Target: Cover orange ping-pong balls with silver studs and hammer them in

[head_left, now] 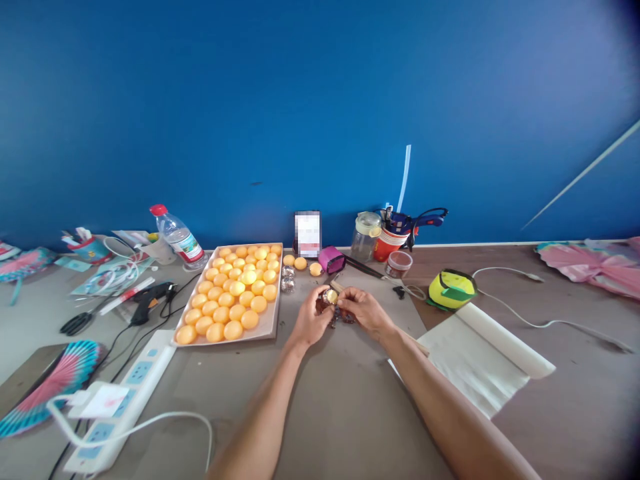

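Both my hands meet over the middle of the table, just right of the tray. My left hand (311,320) and my right hand (361,309) have their fingers curled around a small round yellowish ball (331,295) with dark bits beneath it. A pinkish tray (273,327) holding several orange-yellow balls (235,293) lies just left of my left hand. Three loose orange balls (301,263) and small silvery pieces (288,280) rest beyond the tray's right edge.
A white power strip (125,400) with cables, a black glue gun (150,299), scissors (75,323) and a water bottle (177,237) lie left. Paper fans (55,383) sit at the edges. A jar (366,235), tool cup (393,240), yellow-green device (451,288) and paper roll (493,347) are right.
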The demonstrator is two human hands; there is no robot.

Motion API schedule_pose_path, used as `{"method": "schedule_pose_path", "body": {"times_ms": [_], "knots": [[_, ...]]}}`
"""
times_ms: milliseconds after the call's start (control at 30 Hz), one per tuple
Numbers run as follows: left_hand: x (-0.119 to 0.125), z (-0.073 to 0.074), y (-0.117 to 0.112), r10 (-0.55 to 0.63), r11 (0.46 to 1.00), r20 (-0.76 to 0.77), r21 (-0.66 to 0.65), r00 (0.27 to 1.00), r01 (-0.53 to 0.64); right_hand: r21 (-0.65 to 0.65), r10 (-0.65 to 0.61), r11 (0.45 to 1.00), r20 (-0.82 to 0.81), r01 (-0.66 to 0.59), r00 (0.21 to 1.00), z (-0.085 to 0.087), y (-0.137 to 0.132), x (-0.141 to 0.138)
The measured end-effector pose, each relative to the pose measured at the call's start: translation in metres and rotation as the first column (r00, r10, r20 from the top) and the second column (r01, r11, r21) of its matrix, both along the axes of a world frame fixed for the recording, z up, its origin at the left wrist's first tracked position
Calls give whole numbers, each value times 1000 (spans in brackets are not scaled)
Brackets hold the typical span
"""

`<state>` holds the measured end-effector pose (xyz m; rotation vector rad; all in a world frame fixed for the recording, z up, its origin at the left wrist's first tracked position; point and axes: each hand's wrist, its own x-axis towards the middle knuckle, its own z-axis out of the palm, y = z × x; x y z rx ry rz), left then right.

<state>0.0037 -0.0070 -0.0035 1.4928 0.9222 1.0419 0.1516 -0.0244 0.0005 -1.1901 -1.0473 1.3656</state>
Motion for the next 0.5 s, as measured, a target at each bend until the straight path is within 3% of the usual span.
{"method": "schedule_pose_path", "body": {"times_ms": [300,433,500], "knots": [[1,3,-3,36,998,-105,50,994,-31,-35,-73,996,116,78,991,-3,2,-4],[1,7,-2,8,1000,32,-16,999,-7,96,-60,994,46,55,997,2,3,0],[0,7,0,22,997,120,-72,993,-14,157,-41,987,114,23,993,7,2,6]]}}
